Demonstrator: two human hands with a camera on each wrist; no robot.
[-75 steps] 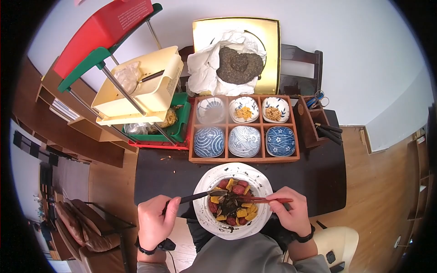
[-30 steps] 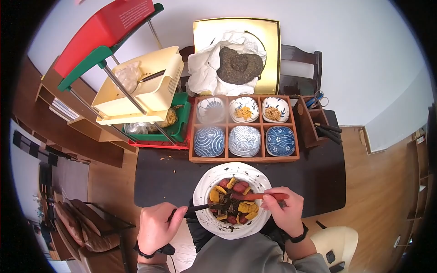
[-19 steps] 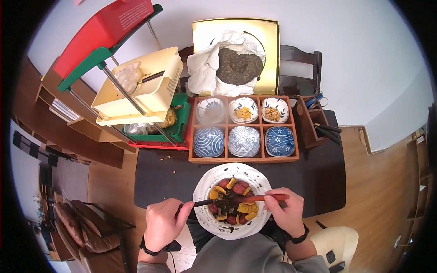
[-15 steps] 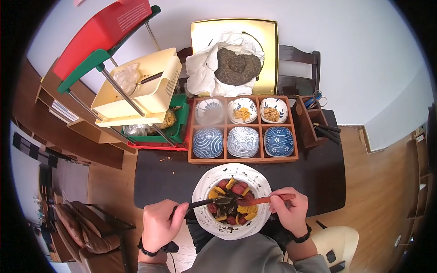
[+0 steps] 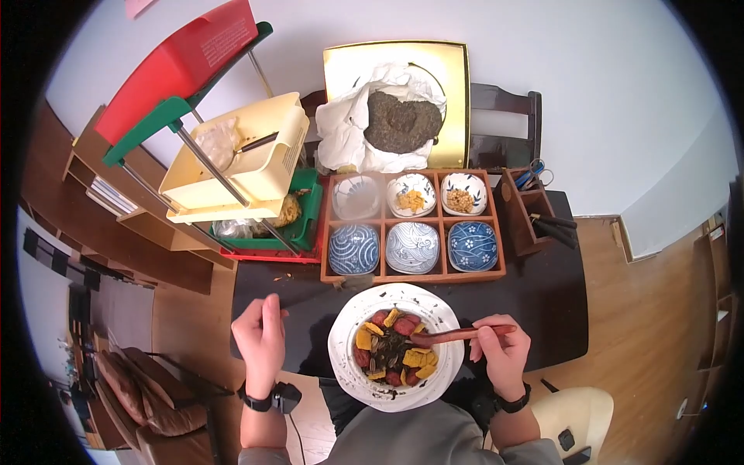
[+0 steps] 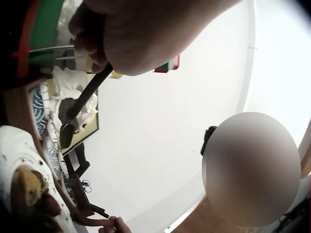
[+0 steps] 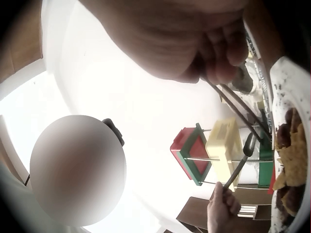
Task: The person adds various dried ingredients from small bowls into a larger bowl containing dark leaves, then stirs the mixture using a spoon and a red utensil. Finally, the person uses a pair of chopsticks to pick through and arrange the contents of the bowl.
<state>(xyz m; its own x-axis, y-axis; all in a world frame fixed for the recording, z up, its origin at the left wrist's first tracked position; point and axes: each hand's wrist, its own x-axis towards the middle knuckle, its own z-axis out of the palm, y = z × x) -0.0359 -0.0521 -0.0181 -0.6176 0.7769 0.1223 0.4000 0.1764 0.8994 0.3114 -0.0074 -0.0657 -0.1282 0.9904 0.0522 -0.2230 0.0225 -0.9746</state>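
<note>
My left hand (image 5: 260,335) grips the dark handle of a spoon (image 6: 68,136), raised left of the white bowl (image 5: 342,325). In the head view, the blurred spoon head overlaps the front edge of the wooden tray (image 5: 434,277). My right hand (image 5: 502,353) holds reddish-brown wooden tongs (image 5: 457,335), their tips over the right part of the bowl. The right wrist view shows their two prongs slightly apart. Inside the bowl are dark tea leaves (image 5: 387,353), red dates (image 5: 404,325) and yellow pieces (image 5: 419,358). Dark crumbs speckle its wide rim.
Several patterned dishes (image 5: 412,248) sit in the tray, two of them holding yellow bits and small tan pieces. Behind stands a gold box (image 5: 457,70) with a dark pressed tea cake (image 5: 399,122) in white paper. A tiered rack (image 5: 232,167) rises at left, a wooden holder (image 5: 527,225) at right.
My left hand has lifted the spoon out of the bowl and moved it up and left. The right hand has shifted slightly right, with the tongs still over the bowl. The view has tilted slightly.
</note>
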